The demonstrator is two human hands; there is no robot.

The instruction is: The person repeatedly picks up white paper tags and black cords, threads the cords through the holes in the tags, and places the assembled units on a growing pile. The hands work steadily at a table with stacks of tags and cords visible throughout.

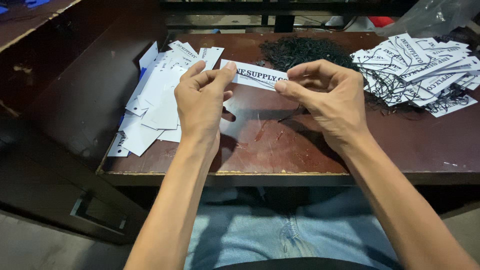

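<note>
Head | hands [260, 95] pinch white tag [255, 76] | tangled black strings [305, 52] behind

Bare forearms without sleeves, no rings or watch on the hands [200, 100], light blue jeans.

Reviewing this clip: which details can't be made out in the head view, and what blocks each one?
- Head view: both ends of the white tag are covered by the left hand and right hand.
- Head view: whether the black string is through the tag; the right hand's fingers hide it.
- Head view: the strung tag pile is cut off by the right edge.
- Head view: the clear plastic bag is cut off by the top edge.
</note>
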